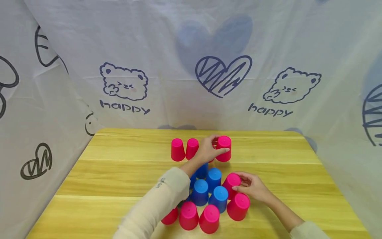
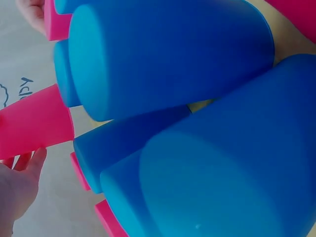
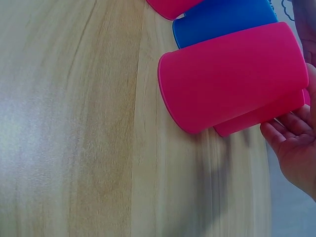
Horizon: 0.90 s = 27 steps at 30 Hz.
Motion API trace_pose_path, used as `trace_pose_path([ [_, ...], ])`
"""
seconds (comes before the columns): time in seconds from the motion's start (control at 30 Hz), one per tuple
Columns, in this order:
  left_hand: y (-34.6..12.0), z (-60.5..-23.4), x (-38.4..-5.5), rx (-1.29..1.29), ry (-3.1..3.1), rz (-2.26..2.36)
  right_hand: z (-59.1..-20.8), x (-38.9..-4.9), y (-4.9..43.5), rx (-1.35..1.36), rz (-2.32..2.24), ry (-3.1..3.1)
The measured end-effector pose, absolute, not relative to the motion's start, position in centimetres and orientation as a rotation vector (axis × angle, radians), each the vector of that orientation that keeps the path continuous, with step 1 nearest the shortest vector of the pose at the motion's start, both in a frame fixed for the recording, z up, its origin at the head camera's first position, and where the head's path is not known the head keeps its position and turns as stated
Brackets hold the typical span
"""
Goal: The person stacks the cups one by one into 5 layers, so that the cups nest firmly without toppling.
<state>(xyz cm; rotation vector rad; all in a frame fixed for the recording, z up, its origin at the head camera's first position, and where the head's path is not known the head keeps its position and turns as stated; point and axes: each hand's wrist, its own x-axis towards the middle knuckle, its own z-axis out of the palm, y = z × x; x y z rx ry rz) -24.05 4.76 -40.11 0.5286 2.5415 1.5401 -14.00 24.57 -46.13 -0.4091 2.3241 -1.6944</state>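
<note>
Upside-down pink and blue cups stand grouped on a wooden table. My left hand point(image 1: 209, 150) reaches across the group and grips a pink cup point(image 1: 223, 148) at the back right, thumb along its front. In the left wrist view the fingers of that hand point(image 2: 19, 190) are against the wall of this pink cup point(image 2: 37, 121). On the right side of the group, my right hand point(image 1: 253, 188) holds another pink cup point(image 1: 232, 186) between thumb and fingers. A nearer pink cup point(image 3: 232, 79) partly hides the held one point(image 3: 261, 116) in the right wrist view.
Several blue cups point(image 1: 200, 192) fill the middle of the group, partly covered by the left sleeve point(image 1: 161, 196). Pink cups point(image 1: 189, 215) stand along the front, and two more point(image 1: 177, 150) at the back left. A printed white cloth point(image 1: 173, 83) hangs behind the table point(image 1: 119, 172).
</note>
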Motion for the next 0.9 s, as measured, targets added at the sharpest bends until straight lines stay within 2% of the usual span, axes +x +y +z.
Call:
trace_pose_path([
  [0.9,6.2,-40.9,-24.2,0.683,2.617,1.023,-46.3,-13.9,24.5,-0.424,-1.719,2.343],
])
